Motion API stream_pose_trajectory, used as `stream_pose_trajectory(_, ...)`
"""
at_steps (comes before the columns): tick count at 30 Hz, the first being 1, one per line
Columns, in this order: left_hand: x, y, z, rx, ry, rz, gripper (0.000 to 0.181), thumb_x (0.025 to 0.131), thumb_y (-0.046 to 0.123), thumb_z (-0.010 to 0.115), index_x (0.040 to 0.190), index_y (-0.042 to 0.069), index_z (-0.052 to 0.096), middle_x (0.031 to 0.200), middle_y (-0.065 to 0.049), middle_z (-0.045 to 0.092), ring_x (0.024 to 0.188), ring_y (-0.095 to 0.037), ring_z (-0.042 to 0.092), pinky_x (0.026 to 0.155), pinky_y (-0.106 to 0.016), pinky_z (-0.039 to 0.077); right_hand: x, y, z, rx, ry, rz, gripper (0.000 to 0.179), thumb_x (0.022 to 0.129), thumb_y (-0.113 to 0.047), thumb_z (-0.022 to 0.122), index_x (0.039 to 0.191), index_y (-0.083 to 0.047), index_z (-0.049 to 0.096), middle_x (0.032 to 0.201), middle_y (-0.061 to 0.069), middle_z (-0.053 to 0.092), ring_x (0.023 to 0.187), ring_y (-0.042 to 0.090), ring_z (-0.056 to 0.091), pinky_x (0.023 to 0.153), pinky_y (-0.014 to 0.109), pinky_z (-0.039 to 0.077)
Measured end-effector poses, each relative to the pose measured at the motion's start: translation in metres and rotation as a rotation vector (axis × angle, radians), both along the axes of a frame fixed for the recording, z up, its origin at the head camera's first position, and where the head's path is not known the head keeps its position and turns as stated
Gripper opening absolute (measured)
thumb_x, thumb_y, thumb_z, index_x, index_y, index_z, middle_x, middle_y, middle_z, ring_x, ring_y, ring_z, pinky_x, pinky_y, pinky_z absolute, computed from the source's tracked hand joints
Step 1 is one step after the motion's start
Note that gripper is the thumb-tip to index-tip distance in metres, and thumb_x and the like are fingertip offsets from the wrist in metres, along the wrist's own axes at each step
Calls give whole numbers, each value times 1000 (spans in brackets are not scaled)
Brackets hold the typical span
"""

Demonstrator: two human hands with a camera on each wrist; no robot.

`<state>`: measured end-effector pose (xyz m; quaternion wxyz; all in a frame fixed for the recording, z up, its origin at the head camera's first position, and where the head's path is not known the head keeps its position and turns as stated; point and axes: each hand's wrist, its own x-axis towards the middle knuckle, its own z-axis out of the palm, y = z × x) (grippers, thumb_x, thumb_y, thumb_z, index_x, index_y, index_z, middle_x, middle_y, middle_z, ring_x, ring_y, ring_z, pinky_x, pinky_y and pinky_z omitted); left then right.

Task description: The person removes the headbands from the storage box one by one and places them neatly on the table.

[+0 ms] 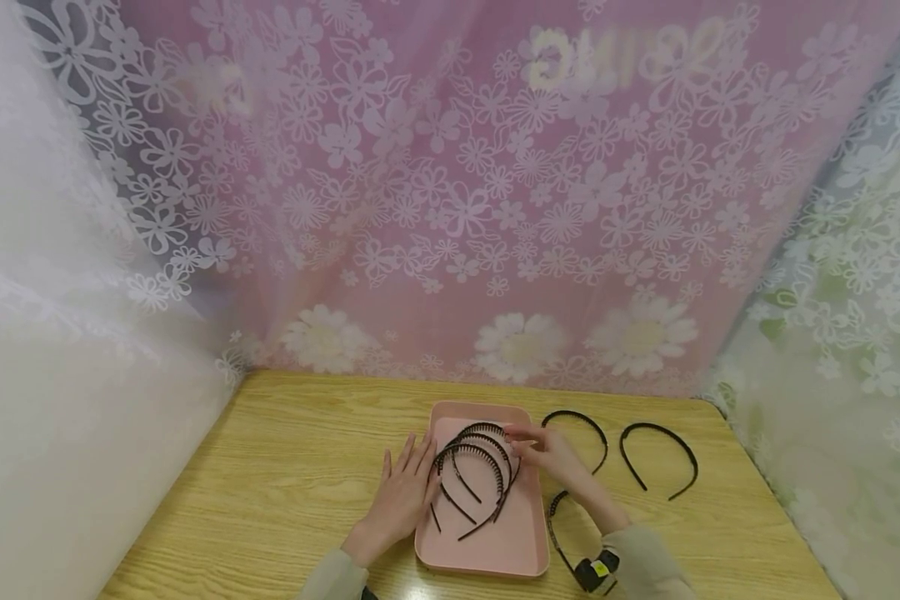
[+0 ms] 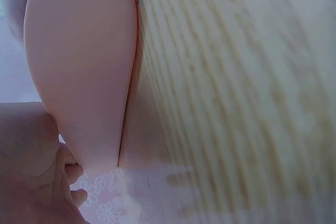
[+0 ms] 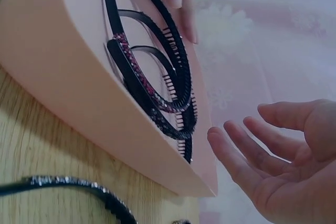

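Several black toothed headbands point(image 1: 501, 482) lie overlapping in a shallow pink tray point(image 1: 504, 552) in the head view. Pink and silver glitter covers one headband point(image 3: 137, 72) in the right wrist view. My left hand point(image 1: 399, 504) rests with straight fingers along the tray's left rim; its palm side point(image 2: 31, 166) shows beside the tray wall in the left wrist view. Over the tray's upper right edge is my right hand point(image 1: 555, 458), close to the headbands. In the right wrist view its fingers point(image 3: 239, 153) are loosely bent, with nothing between them and the thumb.
Right of the tray on the wooden table point(image 1: 307, 442) lie three more black headbands: one at the back point(image 1: 574, 413), one farther right point(image 1: 656, 426), and one nearer point(image 1: 552, 527), partly under my right wrist. A pink floral curtain point(image 1: 420, 208) hangs behind the table.
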<state>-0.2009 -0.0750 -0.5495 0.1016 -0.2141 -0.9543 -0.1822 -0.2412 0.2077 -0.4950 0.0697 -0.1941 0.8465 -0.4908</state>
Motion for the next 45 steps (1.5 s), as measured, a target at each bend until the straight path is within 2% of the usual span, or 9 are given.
stream_pose_trajectory(5,-1,0,-2,-10,-14,10,54,108,25,50,154,0,40,163,-14,34,150,-41,27,114,-70,23,-2,-9,-4,105,80,38,35,103,-13,59,134,6,62,124,24,67,107,40,67,83,35,57)
stream_pose_trajectory(9,-3,0,-4,-11,-8,12,54,108,25,49,155,0,40,163,-13,33,150,-41,26,114,-71,23,-2,-15,-8,137,60,33,35,103,-13,60,133,6,63,126,23,67,106,39,67,79,30,57)
stream_pose_trajectory(12,-3,0,-5,-12,-4,11,54,108,25,50,154,0,40,163,-13,34,150,-41,26,114,-71,23,-1,-18,-9,156,36,23,35,103,-12,60,132,6,63,128,24,65,109,39,67,81,35,58)
stream_pose_trajectory(17,-4,0,-6,-15,-1,8,54,108,25,50,154,0,40,163,-14,34,150,-41,26,114,-71,23,-1,-23,-10,225,46,20,33,102,-10,60,131,4,65,120,21,69,105,38,67,82,45,57)
stream_pose_trajectory(24,-4,1,-5,2,7,5,53,108,24,50,154,0,41,162,-15,35,150,-41,27,113,-71,24,-1,-33,-12,356,81,-10,30,100,-8,62,128,3,67,119,19,71,105,38,68,82,46,58)
stream_pose_trajectory(28,-2,1,-4,3,1,4,53,108,24,50,154,0,41,162,-15,35,150,-41,28,113,-71,24,1,-38,-11,395,79,-27,31,99,-8,65,129,1,67,115,17,72,103,34,69,80,46,58)
stream_pose_trajectory(36,-1,0,0,7,-7,-6,53,107,22,53,153,-1,42,161,-16,37,149,-42,29,113,-71,25,3,-40,-11,392,38,-54,33,92,-7,74,124,-6,72,104,5,72,90,21,67,69,32,54)
stream_pose_trajectory(39,0,-1,1,7,-13,-8,53,107,22,52,153,-1,42,161,-17,37,149,-42,29,113,-71,24,4,-40,-12,369,44,-56,29,91,-6,74,120,-8,74,104,5,73,88,21,67,68,31,53)
stream_pose_trajectory(45,-1,-1,0,1,-1,-4,53,106,22,53,153,-1,42,161,-16,37,149,-41,29,113,-71,25,4,-36,-16,299,53,-33,25,94,-6,71,118,-6,74,106,8,73,94,27,67,68,31,53)
